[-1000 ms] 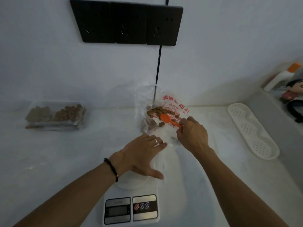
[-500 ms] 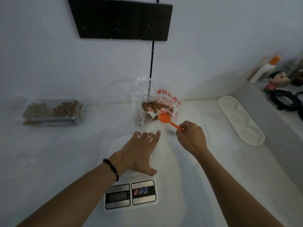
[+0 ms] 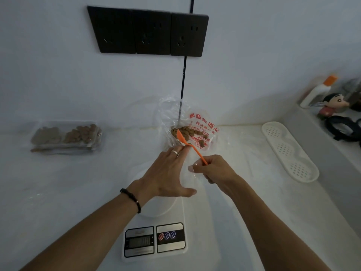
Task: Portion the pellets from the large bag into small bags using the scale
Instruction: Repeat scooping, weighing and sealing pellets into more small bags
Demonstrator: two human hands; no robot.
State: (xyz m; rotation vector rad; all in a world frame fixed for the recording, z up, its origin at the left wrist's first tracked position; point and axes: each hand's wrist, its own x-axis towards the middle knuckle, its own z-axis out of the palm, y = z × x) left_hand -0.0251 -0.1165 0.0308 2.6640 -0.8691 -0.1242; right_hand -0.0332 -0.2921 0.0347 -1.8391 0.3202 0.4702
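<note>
A clear large bag (image 3: 203, 124) with red print stands open against the wall, brown pellets (image 3: 187, 132) showing inside. My right hand (image 3: 213, 171) grips the handle of an orange spoon (image 3: 185, 141), whose bowl lies in the pellets. My left hand (image 3: 166, 173) stretches flat above the white scale (image 3: 154, 239), fingers straight, fingertips at the bag's mouth. A thin clear small bag (image 3: 191, 184) lies between my hands, partly over the scale's round platform; its outline is hard to make out.
A clear tray (image 3: 66, 136) with filled small bags of pellets sits at the left. A white perforated tray (image 3: 289, 151) lies at the right. A ledge at far right carries a bottle (image 3: 316, 90), a figurine (image 3: 332, 104) and dark items. Black sockets (image 3: 148, 32) are on the wall.
My left hand has reached forward from the scale to the large bag's mouth. The spoon's bowl has dipped down into the pellets.
</note>
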